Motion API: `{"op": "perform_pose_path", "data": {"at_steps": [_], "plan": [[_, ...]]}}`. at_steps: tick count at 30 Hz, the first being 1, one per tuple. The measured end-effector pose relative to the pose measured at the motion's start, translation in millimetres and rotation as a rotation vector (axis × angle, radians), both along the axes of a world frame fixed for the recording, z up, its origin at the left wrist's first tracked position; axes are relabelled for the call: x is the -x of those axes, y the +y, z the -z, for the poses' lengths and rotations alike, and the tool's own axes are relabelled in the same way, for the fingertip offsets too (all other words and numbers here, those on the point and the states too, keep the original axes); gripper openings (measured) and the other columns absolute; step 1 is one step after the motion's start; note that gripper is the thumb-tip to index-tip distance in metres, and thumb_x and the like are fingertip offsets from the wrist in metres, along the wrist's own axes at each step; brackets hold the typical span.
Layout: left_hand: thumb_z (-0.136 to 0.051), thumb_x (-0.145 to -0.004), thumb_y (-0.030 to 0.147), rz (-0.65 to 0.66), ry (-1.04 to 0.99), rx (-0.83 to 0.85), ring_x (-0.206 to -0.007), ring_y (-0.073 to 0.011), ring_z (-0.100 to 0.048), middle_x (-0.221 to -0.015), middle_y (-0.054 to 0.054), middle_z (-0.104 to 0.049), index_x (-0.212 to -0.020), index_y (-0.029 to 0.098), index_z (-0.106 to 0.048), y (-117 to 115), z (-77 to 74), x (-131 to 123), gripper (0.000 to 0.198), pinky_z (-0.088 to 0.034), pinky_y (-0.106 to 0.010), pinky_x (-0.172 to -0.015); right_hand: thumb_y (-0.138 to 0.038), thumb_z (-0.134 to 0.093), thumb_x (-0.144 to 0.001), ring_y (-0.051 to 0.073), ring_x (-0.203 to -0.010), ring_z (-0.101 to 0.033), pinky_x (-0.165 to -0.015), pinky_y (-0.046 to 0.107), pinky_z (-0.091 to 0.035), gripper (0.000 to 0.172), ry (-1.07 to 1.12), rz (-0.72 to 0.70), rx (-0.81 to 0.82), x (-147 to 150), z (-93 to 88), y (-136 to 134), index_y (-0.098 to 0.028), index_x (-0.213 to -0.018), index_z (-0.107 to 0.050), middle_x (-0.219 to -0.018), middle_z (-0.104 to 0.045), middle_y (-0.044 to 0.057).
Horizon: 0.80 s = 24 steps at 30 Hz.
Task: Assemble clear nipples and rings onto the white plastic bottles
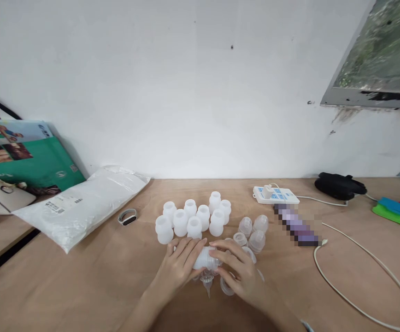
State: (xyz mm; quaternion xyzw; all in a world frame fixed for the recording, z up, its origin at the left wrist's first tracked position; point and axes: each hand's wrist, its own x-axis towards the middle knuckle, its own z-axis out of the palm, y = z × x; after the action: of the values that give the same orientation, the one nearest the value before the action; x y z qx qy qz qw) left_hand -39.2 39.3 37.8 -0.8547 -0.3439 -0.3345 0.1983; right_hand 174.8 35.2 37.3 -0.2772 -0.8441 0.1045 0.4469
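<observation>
The left hand (pixel 182 262) is gripping a milky-white, translucent plastic bottle (pixel 202 259) on its side over the brown wooden table (pixel 82 286), and I'm watching the right hand (pixel 242 271) grasping its clear, ringed end (pixel 214 263). White, waisted bottles (pixel 180 223) are standing just beyond; clear, domed caps (pixel 257 241) are sitting rightward.

- Brown, wood-grained bench (pixel 89 281)
- Centre: milky-white bottles (pixel 180 223)
- Right of them: clear caps (pixel 257 241)
- Far left: green, picture-printed bag (pixel 50 159)
- Far right: blue-and-white power strip (pixel 279 196)
</observation>
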Motion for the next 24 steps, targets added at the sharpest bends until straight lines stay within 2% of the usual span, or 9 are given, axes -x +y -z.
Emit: {"op": "perform_pose_path", "data": {"at_steps": [4, 8, 10, 12, 15, 17, 20, 22, 24], "plan": [[-0.029, -0.108, 0.034, -0.011, -0.013, -0.034, -0.091, -0.0212, -0.066, -0.098, -0.009, -0.076, -0.119, 0.011, -0.064, 0.1, 6.2, -2.6, 0.043, -0.034, -0.032, -0.081, -0.022, -0.052, -0.098, 0.023, -0.104, -0.066, -0.086, 0.037, -0.058, 0.028, -0.016, 0.031, -0.026, 1.5, 3.4, 0.6, -0.023, -0.125, -0.061, -0.114, -0.068, 0.010], [-0.034, -0.107, 0.031, -0.003, -0.003, -0.055, -0.090, -0.0208, -0.066, -0.099, -0.009, -0.077, -0.122, 0.012, -0.064, 0.2, 12.4, -5.2, 0.038, -0.034, -0.032, -0.081, -0.043, -0.061, -0.093, 0.024, -0.080, -0.067, -0.068, 0.037, -0.058, 0.035, -0.058, 0.110, 0.044, 1.2, 9.8, 2.9, -0.017, -0.117, -0.063, -0.092, -0.072, 0.010], [-0.037, -0.106, 0.029, 0.003, 0.010, -0.061, -0.091, -0.0210, -0.066, -0.100, -0.009, -0.077, -0.122, 0.012, -0.064, 0.0, 14.4, -5.8, 0.036, -0.034, -0.032, -0.082, -0.047, -0.062, -0.091, 0.024, -0.072, -0.065, -0.062, 0.037, -0.055, 0.036, -0.096, 0.138, 0.117, 0.7, 12.5, 3.9, -0.017, -0.110, -0.065, -0.083, -0.071, 0.008], [-0.038, -0.106, 0.028, -0.001, 0.028, -0.061, -0.092, -0.0212, -0.066, -0.101, -0.009, -0.076, -0.123, 0.011, -0.063, -0.4, 15.4, -5.6, 0.034, -0.034, -0.033, -0.082, -0.047, -0.064, -0.089, 0.025, -0.078, -0.067, -0.067, 0.038, -0.056, 0.038, -0.112, 0.126, 0.182, 0.5, 13.1, 3.9, -0.017, -0.114, -0.064, -0.089, -0.072, 0.009], [-0.040, -0.105, 0.027, -0.033, 0.047, -0.053, -0.092, -0.0212, -0.067, -0.102, -0.009, -0.076, -0.125, 0.012, -0.062, -0.6, 15.6, -4.6, 0.033, -0.035, -0.032, -0.083, -0.040, -0.074, -0.082, 0.028, -0.105, -0.064, -0.085, 0.042, -0.056, 0.064, -0.064, 0.071, 0.261, 0.9, 11.0, 1.9, -0.021, -0.137, -0.048, -0.120, -0.066, 0.012], [-0.039, -0.105, 0.027, -0.046, 0.043, -0.056, -0.092, -0.0210, -0.067, -0.101, -0.009, -0.076, -0.125, 0.012, -0.062, -0.5, 15.6, -4.4, 0.033, -0.035, -0.032, -0.083, -0.028, -0.073, -0.081, 0.027, -0.112, -0.061, -0.093, 0.042, -0.053, 0.072, -0.039, 0.049, 0.308, 1.7, 10.1, 0.2, -0.024, -0.144, -0.038, -0.129, -0.061, 0.011], [-0.036, -0.106, 0.027, -0.028, 0.034, -0.078, -0.090, -0.0209, -0.067, -0.099, -0.009, -0.077, -0.120, 0.011, -0.063, 0.0, 16.4, -5.5, 0.035, -0.035, -0.033, -0.082, -0.017, -0.068, -0.081, 0.026, -0.103, -0.063, -0.089, 0.043, -0.054, 0.065, -0.056, 0.080, 0.354, 3.3, 12.2, -1.2, -0.024, -0.140, -0.041, -0.117, -0.065, 0.010], [-0.035, -0.106, 0.027, -0.014, 0.039, -0.084, -0.090, -0.0211, -0.067, -0.099, -0.009, -0.077, -0.119, 0.010, -0.064, 0.4, 17.6, -6.4, 0.035, -0.035, -0.034, -0.082, -0.022, -0.071, -0.080, 0.027, -0.096, -0.064, -0.084, 0.045, -0.055, 0.063, -0.080, 0.120, 0.373, 4.0, 14.5, -1.1, -0.023, -0.137, -0.045, -0.108, -0.067, 0.009], [-0.036, -0.106, 0.027, -0.017, 0.046, -0.077, -0.091, -0.0212, -0.067, -0.100, -0.009, -0.077, -0.120, 0.011, -0.063, 0.7, 19.2, -6.5, 0.034, -0.035, -0.034, -0.083, -0.028, -0.077, -0.076, 0.029, -0.096, -0.063, -0.084, 0.046, -0.055, 0.069, -0.080, 0.123, 0.371, 4.2, 15.8, -0.6, -0.022, -0.137, -0.044, -0.108, -0.067, 0.010]]}}
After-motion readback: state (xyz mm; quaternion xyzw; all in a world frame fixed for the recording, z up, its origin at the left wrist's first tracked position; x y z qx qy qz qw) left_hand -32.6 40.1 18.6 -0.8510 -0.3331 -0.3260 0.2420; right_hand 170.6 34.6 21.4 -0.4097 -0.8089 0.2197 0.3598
